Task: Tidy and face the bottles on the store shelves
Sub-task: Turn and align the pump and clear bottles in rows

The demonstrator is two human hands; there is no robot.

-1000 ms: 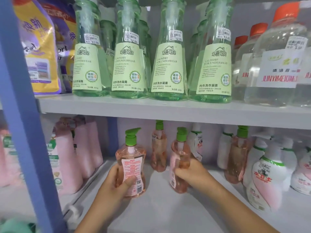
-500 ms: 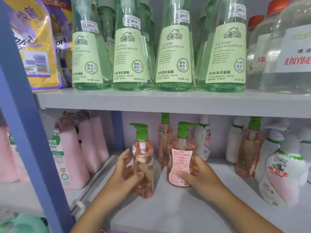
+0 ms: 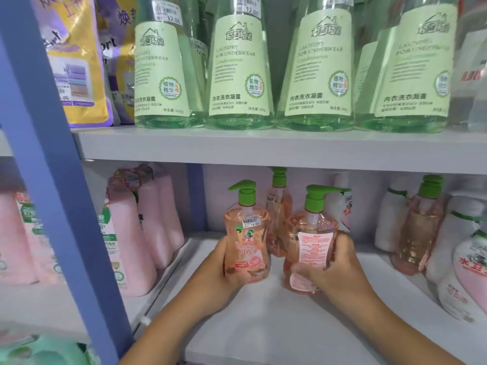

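Observation:
Two pink pump bottles with green pumps stand near the front of the lower shelf (image 3: 276,333). My left hand (image 3: 218,270) grips the left pink bottle (image 3: 247,243), whose front label faces me. My right hand (image 3: 334,267) grips the right pink bottle (image 3: 311,243), whose white back label faces me. A third pink pump bottle (image 3: 279,214) stands behind and between them, and another pink pump bottle (image 3: 419,227) stands to the right.
Several tall green laundry bottles (image 3: 239,72) line the upper shelf, with yellow-purple pouches (image 3: 76,61) to their left. Pink refill pouches (image 3: 137,233) stand at lower left beside a blue upright post (image 3: 52,154). White-and-pink bottles (image 3: 469,262) crowd the lower right.
The left bottle has turned so its front label now faces me. The right bottle has stayed back-label-forward in my right hand. The camera has moved closer.

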